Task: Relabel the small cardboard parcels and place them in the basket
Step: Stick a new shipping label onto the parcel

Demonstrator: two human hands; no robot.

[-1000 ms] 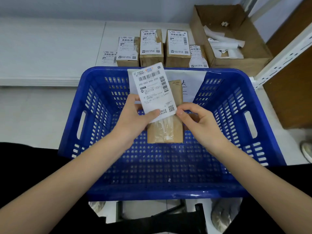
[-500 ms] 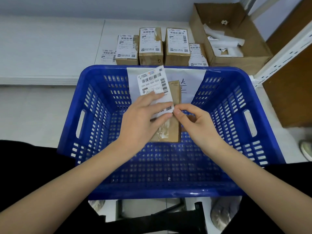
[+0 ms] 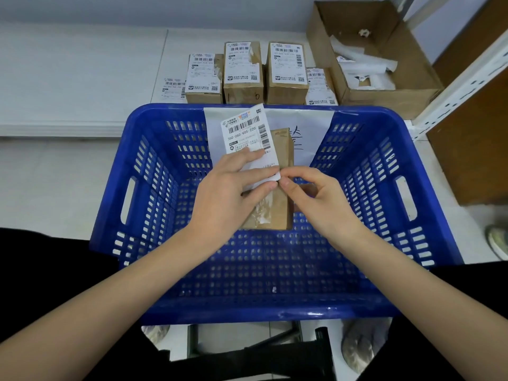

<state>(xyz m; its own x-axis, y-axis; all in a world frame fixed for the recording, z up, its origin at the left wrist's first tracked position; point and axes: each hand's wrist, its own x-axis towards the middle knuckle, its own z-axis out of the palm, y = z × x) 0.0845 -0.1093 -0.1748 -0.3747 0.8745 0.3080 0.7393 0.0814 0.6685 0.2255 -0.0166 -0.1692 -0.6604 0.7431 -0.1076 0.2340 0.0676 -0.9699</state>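
Small cardboard parcel (image 3: 270,207) held above the blue basket (image 3: 154,270), inside its walls. Left hand (image 3: 233,193) grips the parcel, fingers flat over the white label (image 3: 248,138). Right hand (image 3: 316,196) pinches the label's lower corner.

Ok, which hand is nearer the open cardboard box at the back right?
Right. The right hand is over the blue basket, below-left of the open cardboard box; the left hand lies farther left.
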